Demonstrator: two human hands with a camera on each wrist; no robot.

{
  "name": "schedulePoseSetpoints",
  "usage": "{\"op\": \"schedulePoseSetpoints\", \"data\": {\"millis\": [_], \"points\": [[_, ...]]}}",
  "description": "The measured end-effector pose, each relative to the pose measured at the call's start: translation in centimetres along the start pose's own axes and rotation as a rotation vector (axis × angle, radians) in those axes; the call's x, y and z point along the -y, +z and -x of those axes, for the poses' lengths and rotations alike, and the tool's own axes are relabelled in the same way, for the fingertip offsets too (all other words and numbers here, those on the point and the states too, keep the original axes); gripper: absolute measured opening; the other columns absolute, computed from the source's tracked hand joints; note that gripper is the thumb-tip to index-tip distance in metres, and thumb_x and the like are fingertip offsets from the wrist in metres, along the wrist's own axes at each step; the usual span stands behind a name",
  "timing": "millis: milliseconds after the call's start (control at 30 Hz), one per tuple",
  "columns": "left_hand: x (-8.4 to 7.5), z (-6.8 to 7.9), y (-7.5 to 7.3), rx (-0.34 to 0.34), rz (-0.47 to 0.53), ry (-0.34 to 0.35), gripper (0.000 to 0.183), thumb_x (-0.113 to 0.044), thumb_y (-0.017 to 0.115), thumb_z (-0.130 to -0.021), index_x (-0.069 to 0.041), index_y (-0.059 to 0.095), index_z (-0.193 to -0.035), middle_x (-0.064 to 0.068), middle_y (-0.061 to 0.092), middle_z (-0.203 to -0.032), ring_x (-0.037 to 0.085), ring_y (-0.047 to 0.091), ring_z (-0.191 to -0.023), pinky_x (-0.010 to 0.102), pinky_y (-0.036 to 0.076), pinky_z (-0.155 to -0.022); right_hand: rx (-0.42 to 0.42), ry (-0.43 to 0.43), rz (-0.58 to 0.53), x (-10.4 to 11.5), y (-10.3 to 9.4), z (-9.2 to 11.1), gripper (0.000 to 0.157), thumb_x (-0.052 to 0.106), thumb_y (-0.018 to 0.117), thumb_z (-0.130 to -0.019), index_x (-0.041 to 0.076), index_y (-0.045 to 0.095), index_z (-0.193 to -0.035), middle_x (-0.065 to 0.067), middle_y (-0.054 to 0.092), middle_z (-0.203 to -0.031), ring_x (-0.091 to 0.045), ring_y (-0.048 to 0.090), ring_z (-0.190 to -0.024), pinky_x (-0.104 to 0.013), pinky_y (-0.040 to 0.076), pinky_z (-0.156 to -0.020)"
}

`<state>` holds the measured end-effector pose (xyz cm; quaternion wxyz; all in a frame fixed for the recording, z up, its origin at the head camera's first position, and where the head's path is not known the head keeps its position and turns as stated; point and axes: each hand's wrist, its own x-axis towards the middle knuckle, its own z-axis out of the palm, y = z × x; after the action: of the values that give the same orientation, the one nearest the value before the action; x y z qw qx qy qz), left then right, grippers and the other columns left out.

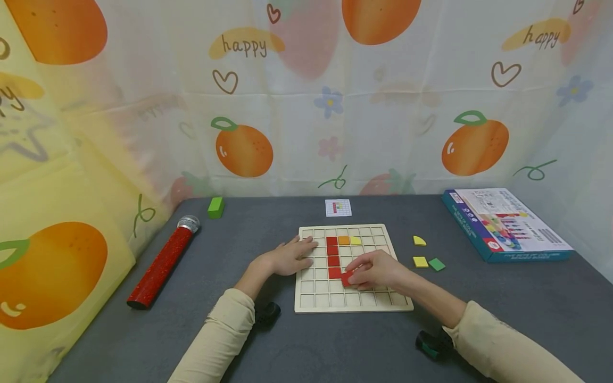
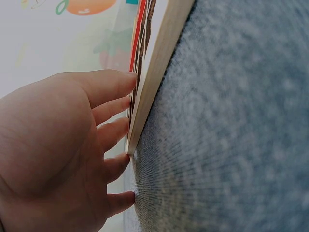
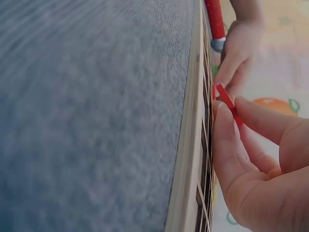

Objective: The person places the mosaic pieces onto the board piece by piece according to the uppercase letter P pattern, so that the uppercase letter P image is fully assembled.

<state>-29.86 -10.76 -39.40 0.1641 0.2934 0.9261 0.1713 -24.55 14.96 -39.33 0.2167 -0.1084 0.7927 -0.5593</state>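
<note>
A pale wooden grid board (image 1: 311,303) lies on the dark table. A column of red square tiles (image 1: 333,261) sits in its cells, with an orange tile (image 1: 344,240) and a yellow tile (image 1: 355,240) to the right of the top one. My right hand (image 1: 375,270) pinches a red tile (image 3: 227,100) between thumb and fingers, tilted, right beside the lowest red tile of the column. At the board's left edge rests my left hand (image 1: 289,256), fingers spread, its fingertips (image 2: 128,79) touching the rim.
Right of the board lie a yellow quarter-round piece (image 1: 419,241), a yellow square (image 1: 420,261) and a green square (image 1: 437,264). A small pattern card (image 1: 338,208) lies behind the board. A game box (image 1: 507,223), red microphone (image 1: 165,266) and green block (image 1: 216,207) stand farther out.
</note>
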Motion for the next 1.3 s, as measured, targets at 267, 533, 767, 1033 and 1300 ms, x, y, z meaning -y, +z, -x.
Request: {"op": "schedulePoseSetpoints", "data": {"millis": [267, 533, 767, 1033, 1300], "points": [[0.0, -0.1, 0.0, -0.001, -0.004, -0.009, 0.055, -0.028, 0.048, -0.101, -0.011, 0.031, -0.150, 0.009, 0.020, -0.156, 0.035, 0.008, -0.143, 0.059, 0.011, -0.108, -0.010, 0.032, 0.030, 0.3, 0.8, -0.2, 0.024, 0.009, 0.076, -0.082, -0.002, 0.070, -0.102, -0.010, 0.070, -0.084, -0.016, 0.066, -0.067, -0.030, 0.055, -0.065], [-0.2, -0.2, 0.0, -0.004, 0.000, -0.026, 0.055, -0.027, 0.050, -0.100, -0.012, 0.033, -0.150, 0.009, 0.021, -0.156, 0.034, 0.009, -0.143, 0.059, 0.011, -0.108, -0.039, 0.045, 0.067, 0.5, 1.3, -0.4, 0.023, 0.010, 0.077, -0.081, -0.001, 0.071, -0.101, -0.008, 0.070, -0.082, -0.015, 0.064, -0.064, -0.029, 0.055, -0.063], [-0.3, -0.2, 0.0, -0.007, -0.012, -0.038, 0.055, -0.027, 0.050, -0.100, -0.012, 0.033, -0.150, 0.008, 0.022, -0.156, 0.034, 0.009, -0.143, 0.058, 0.012, -0.109, -0.052, 0.027, 0.124, 0.7, 1.7, -0.6, 0.020, 0.011, 0.078, -0.080, 0.000, 0.073, -0.097, -0.006, 0.069, -0.076, -0.013, 0.063, -0.063, -0.027, 0.054, -0.060], [-0.2, -0.2, 0.0, -0.005, -0.013, -0.036, 0.055, -0.028, 0.049, -0.101, -0.012, 0.032, -0.150, 0.008, 0.021, -0.156, 0.034, 0.009, -0.143, 0.058, 0.012, -0.109, -0.015, 0.017, 0.138, 0.8, 1.7, -0.4, 0.021, 0.011, 0.077, -0.081, 0.001, 0.073, -0.100, -0.005, 0.069, -0.082, -0.014, 0.061, -0.066, -0.028, 0.054, -0.063], [0.0, -0.2, 0.0, 0.002, -0.011, -0.028, 0.055, -0.029, 0.048, -0.101, -0.013, 0.032, -0.150, 0.008, 0.020, -0.156, 0.034, 0.009, -0.143, 0.058, 0.012, -0.109, 0.029, 0.011, 0.129, 1.1, 1.5, -0.1, 0.022, 0.013, 0.073, -0.086, 0.001, 0.072, -0.104, -0.006, 0.070, -0.086, -0.016, 0.062, -0.070, -0.030, 0.054, -0.067]]}}
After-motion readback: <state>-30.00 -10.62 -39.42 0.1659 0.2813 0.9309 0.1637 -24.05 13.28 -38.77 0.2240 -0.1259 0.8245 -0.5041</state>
